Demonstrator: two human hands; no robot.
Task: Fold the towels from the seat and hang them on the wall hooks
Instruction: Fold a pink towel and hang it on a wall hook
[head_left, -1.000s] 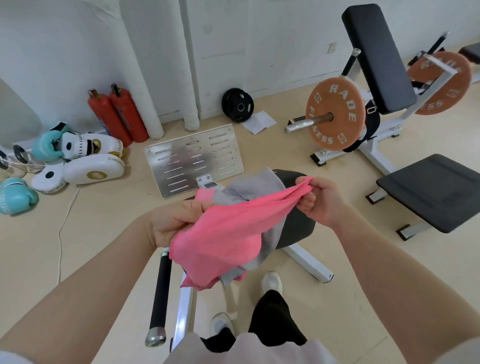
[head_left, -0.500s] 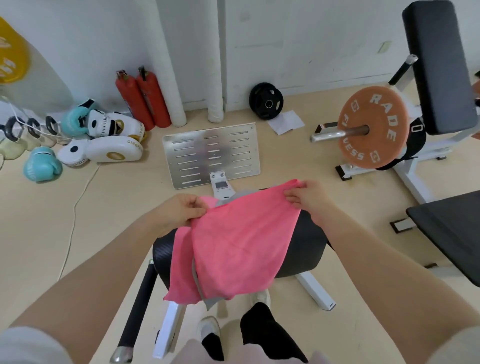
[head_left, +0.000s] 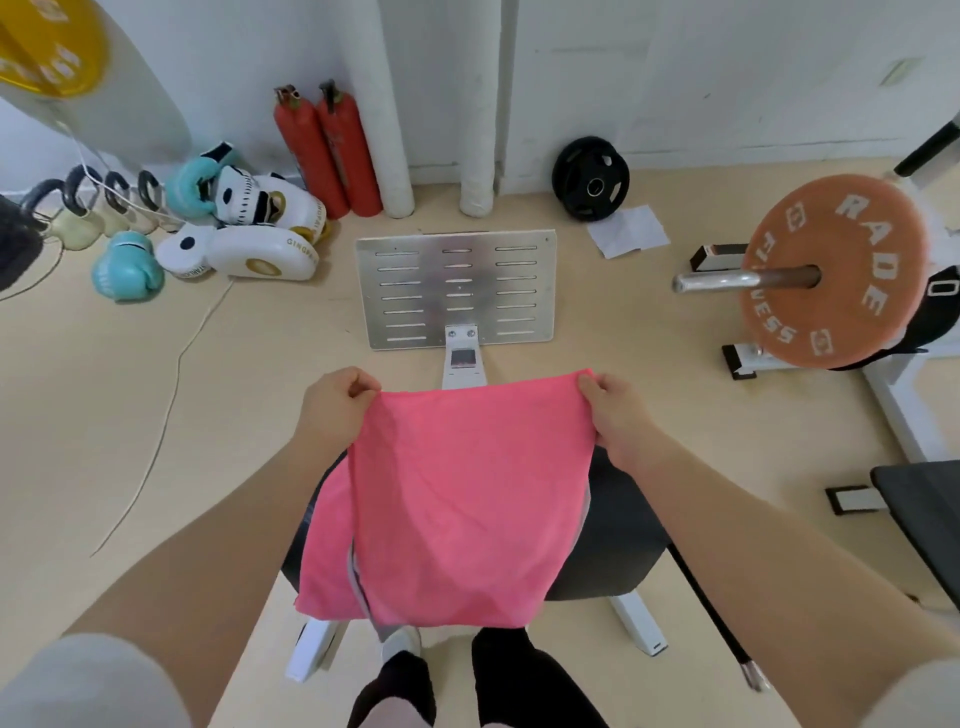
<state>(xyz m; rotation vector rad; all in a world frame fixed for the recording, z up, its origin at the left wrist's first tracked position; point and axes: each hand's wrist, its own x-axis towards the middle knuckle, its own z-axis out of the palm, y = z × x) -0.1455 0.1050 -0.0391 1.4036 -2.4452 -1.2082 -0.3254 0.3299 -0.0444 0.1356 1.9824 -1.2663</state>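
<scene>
A person holds a pink towel (head_left: 467, 499) spread out by its two top corners above the black padded seat (head_left: 618, 540) of a gym machine, the left hand (head_left: 337, 410) pinching the left corner between thumb and curled fingers and the right hand (head_left: 618, 415) pinching the right corner the same way. The cloth hangs flat and taut along its upper edge, widening slightly as it falls, with a second pink layer showing along its left side and a thin strip of grey fabric (head_left: 356, 571) peeking out near the lower left and along the right edge; whether that grey belongs to another towel beneath cannot be made out. The towel covers most of the seat and the machine's white frame (head_left: 636, 621), and no wall hooks can be made out from this angle. The person's dark trouser legs and one white shoe (head_left: 400, 642) are only partly visible below the hem. Ahead on the beige floor stands a slotted metal footplate (head_left: 457, 288), with two red fire extinguishers (head_left: 327, 150) leaning at the wall beside white pipes (head_left: 395, 109). To the left lie teal boxing gloves (head_left: 127, 265), white punch mitts (head_left: 249, 254) and a row of kettlebells (head_left: 83, 208); to the right, a black weight plate (head_left: 590, 178), a sheet of paper (head_left: 628, 230) and an orange plate (head_left: 836, 270) on a bar.
</scene>
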